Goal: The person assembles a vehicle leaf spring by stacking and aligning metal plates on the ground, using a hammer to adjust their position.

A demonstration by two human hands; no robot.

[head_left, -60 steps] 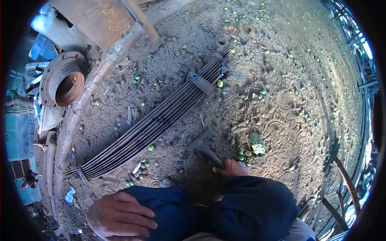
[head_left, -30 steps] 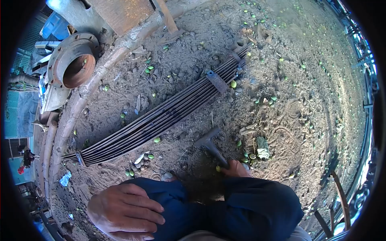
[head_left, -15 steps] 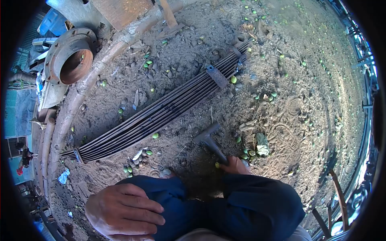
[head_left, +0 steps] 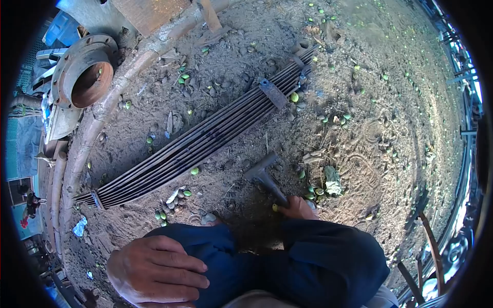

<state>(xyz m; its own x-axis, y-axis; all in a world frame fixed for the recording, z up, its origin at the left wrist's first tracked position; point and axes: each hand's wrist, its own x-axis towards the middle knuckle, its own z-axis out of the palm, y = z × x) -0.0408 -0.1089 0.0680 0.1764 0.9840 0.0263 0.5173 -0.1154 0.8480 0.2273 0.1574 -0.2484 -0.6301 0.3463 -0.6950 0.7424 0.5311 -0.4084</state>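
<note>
My left hand (head_left: 156, 269) rests palm down over my left knee, its fingers slightly apart and nothing in them. Beyond my right knee, my right hand (head_left: 297, 209) is partly hidden by the trouser leg and closed round the handle of a hammer (head_left: 267, 177). The hammer's metal head is low over the dirt, in front of my legs. Farther forward, a long stack of curved metal leaf springs (head_left: 190, 145) lies diagonally on the ground. A metal clamp (head_left: 272, 93) spans it near its upper right end, and another band (head_left: 96, 199) circles its lower left end.
A rusty flanged pipe (head_left: 92, 84) stands at the upper left beside a long curved pipe (head_left: 86, 146). Green fruits (head_left: 187, 193), stones and dry leaves are scattered on the dirt. Metal bars (head_left: 433, 251) stand at the lower right. A bird (head_left: 32, 205) is at the far left.
The view has shifted slightly, so the ground objects appear a little farther left and up. Both hands and the hammer keep nearly the same positions.
</note>
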